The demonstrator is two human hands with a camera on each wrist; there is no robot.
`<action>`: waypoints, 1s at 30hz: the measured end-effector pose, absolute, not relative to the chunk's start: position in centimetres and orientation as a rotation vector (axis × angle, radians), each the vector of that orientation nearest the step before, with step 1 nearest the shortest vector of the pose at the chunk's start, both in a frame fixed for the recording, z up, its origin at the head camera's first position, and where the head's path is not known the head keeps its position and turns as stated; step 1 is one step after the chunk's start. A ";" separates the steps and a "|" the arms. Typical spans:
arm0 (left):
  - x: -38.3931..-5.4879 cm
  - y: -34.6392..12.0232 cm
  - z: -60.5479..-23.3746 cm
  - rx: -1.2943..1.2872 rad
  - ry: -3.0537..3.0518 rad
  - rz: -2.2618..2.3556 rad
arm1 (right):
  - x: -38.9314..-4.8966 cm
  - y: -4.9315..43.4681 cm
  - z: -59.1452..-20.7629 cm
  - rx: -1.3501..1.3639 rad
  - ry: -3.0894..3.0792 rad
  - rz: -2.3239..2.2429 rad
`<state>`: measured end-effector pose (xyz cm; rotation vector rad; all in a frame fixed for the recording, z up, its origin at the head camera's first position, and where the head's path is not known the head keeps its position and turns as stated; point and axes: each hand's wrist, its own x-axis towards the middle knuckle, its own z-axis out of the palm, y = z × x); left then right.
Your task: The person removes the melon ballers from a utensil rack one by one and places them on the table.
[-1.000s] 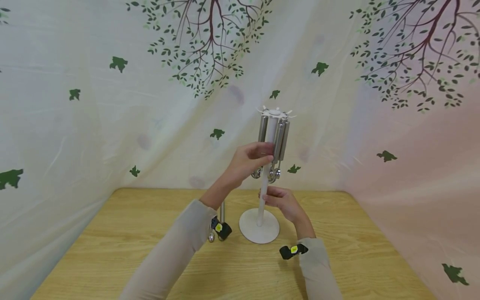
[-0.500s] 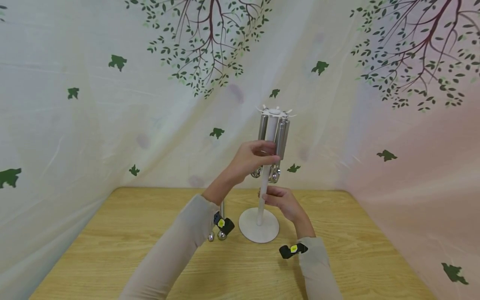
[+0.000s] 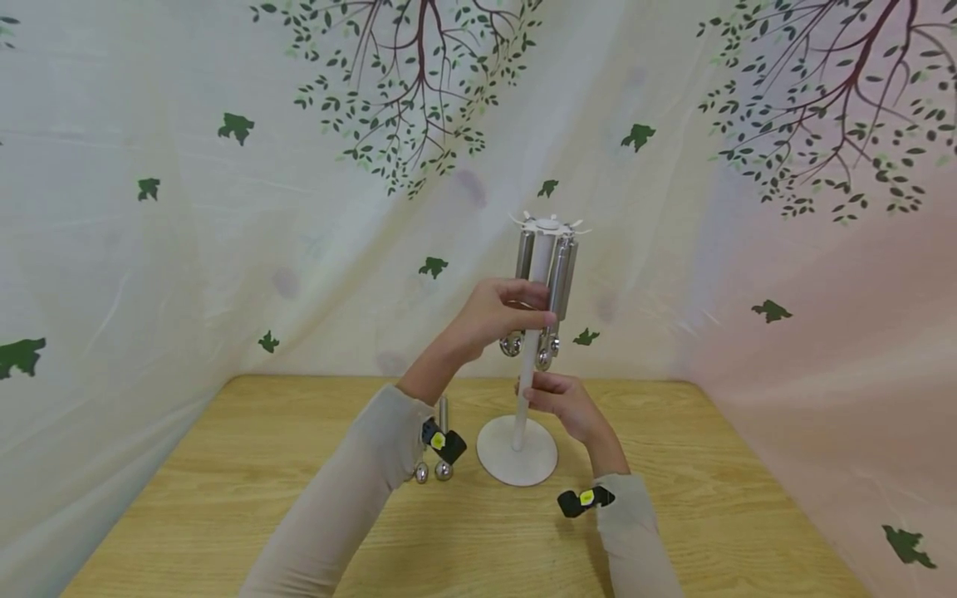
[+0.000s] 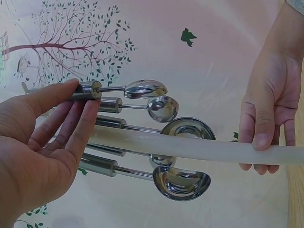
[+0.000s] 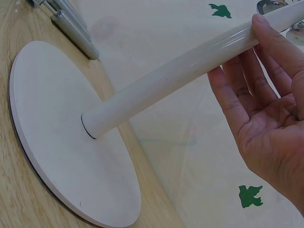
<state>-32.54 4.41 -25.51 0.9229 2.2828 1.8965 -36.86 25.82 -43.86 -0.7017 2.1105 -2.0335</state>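
Note:
A white stand has a round base [image 3: 516,465], an upright post [image 5: 166,76] and a ring of hooks [image 3: 549,224] at its top. Several steel spoons hang from the hooks, bowls downward. My left hand [image 3: 493,320] reaches to the upper post and pinches one spoon [image 4: 146,89] low on its thick handle, thumb against fingertips; its bowl hangs free. Other hanging spoons, such as one with a wide bowl [image 4: 183,183], are close beside these fingers. Lower down, my right hand [image 3: 564,403] holds the post between thumb and fingers, above the base. The left hand hides part of the spoons.
On the wooden table [image 3: 336,498], left of the base, lie more steel utensils, one with a round bowl [image 3: 444,471]; my left wrist partly covers them. A light curtain [image 3: 359,274] printed with branches and leaves stands behind the table and along its sides.
My left thumb has moved slightly right onto the spoon's handle, and the spoon bowls below it have shifted and turned a little. The right hand and the stand stay put.

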 end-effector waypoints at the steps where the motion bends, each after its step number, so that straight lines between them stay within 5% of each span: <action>1: -32.5 4.4 -25.5 0.924 2.280 1.902 | -36.8 25.8 -43.8 -0.700 2.110 -2.033; 18: -31.1 3.7 -24.6 0.994 2.265 1.949 | -36.7 25.6 -43.9 -0.709 2.105 -2.037; 30: -32.5 -0.5 -28.2 0.888 2.260 1.905 | -36.8 25.6 -43.8 -0.705 2.121 -2.027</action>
